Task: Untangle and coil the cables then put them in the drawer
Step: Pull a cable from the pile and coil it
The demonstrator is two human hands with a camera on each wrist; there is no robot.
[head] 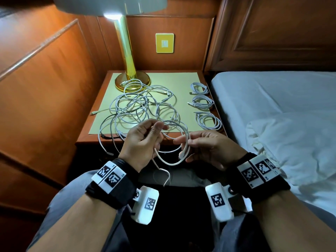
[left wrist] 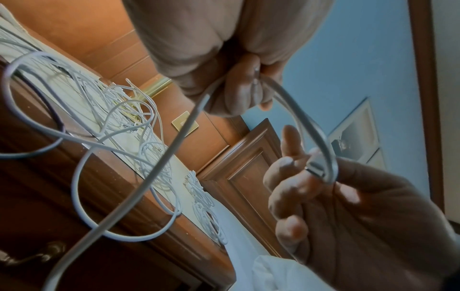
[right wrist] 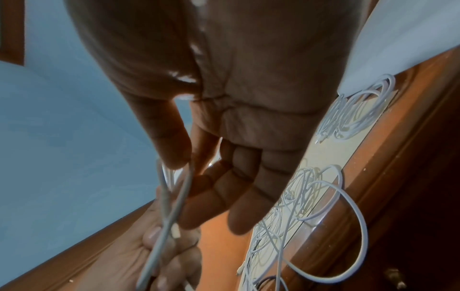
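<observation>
White cable [head: 174,140] is half-looped between my hands: left hand [head: 143,140] pinches it, right hand [head: 209,148] pinches the loop. Three coils [head: 202,102] lie at right of the bench [head: 85,137]; tangle [head: 141,104] at centre remains, nothing is in the drawer yet.

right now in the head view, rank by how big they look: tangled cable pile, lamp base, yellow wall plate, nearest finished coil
1. tangled cable pile, by far the widest.
2. lamp base.
3. nearest finished coil.
4. yellow wall plate.
Coil and plate look close in size, and the plate is farther away, so that order is unsure.
</observation>
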